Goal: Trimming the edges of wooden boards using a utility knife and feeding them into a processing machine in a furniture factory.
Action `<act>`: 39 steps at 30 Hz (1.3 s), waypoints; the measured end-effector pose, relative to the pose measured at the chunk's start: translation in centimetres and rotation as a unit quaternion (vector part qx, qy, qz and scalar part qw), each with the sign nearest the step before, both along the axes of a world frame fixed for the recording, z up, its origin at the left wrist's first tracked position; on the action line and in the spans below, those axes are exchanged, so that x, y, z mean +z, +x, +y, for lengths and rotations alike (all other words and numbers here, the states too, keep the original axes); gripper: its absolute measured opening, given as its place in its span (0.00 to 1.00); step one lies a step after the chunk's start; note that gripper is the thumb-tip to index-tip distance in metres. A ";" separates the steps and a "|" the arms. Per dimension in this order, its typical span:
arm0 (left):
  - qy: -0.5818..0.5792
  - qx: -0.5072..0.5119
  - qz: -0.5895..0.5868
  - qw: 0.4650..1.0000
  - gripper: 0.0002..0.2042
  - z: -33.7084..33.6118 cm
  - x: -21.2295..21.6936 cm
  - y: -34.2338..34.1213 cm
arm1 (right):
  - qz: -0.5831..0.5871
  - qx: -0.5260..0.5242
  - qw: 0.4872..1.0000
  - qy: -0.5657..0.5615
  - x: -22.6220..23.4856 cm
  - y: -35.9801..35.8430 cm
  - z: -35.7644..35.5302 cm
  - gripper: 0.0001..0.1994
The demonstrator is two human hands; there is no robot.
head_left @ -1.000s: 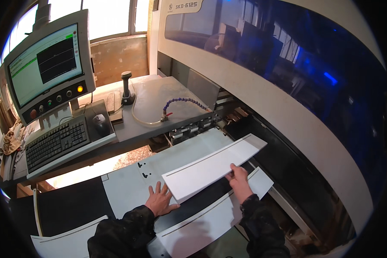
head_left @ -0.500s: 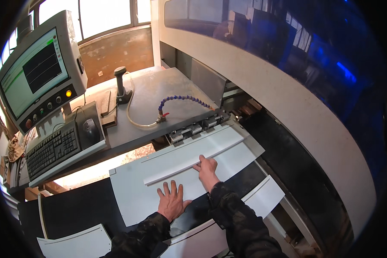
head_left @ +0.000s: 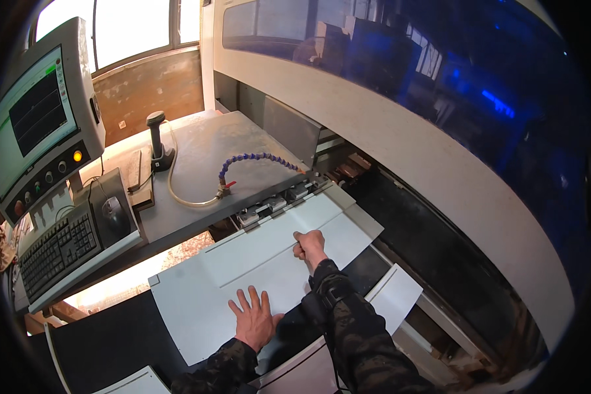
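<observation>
A large pale panel (head_left: 203, 328) lies on the black work surface, its far edge against a row of metal clamps (head_left: 269, 209). My left hand (head_left: 255, 323) rests on its near part, palm down with the fingers spread. Farther along, my right hand (head_left: 310, 245) is closed, fingers curled and thumb toward the left. It sits by a thin dark line (head_left: 253, 268) that runs lengthwise over the panel. Whatever the right fingers hold, if anything, is hidden.
At left stand a monitor console (head_left: 39, 111), a keyboard (head_left: 59, 240) and a mouse (head_left: 115, 210). A scanner (head_left: 156, 141) and a blue jointed hose (head_left: 256, 156) are on the metal table. A large machine cover (head_left: 387, 125) rises at right. Smaller white pieces (head_left: 397, 295) lie nearby.
The raised white strip under my right hand no longer stands out; a thin line shows there now. My right fingers have curled in more. The whole view has shifted slightly.
</observation>
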State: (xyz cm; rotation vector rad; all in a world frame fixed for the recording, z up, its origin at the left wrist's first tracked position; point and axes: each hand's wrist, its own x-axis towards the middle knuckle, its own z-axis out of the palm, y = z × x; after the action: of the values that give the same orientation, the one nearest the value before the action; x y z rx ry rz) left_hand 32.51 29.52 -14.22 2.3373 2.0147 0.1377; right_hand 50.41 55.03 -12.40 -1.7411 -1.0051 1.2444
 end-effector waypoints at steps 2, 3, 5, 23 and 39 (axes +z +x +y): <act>-0.003 0.001 0.002 1.000 0.40 0.1 -0.1 -0.3 | 0.002 0.002 1.000 0.005 0.2 -0.6 0.1 0.22; 0.002 0.004 0.004 1.000 0.40 0.1 -0.1 -0.6 | 0.007 0.003 1.000 0.008 0.2 -0.9 0.0 0.22; 0.004 0.009 0.006 1.000 0.40 -0.2 -0.4 -0.9 | 0.003 0.002 1.000 0.005 0.2 -1.5 -0.2 0.23; 0.009 0.032 -0.023 0.999 0.42 0.1 -1.2 -1.9 | 0.039 -0.019 0.999 -0.018 -3.5 -2.5 3.0 0.21; 0.032 -0.033 -0.360 0.932 0.21 -34.2 17.3 -10.0 | -0.127 0.262 0.945 0.147 -7.4 -1.8 -3.7 0.25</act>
State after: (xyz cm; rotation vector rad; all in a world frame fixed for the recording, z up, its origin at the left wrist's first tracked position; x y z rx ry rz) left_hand 22.47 -4.71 3.04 1.9487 1.5682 0.9148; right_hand 48.65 51.35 -19.80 -1.4662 -1.7974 1.1127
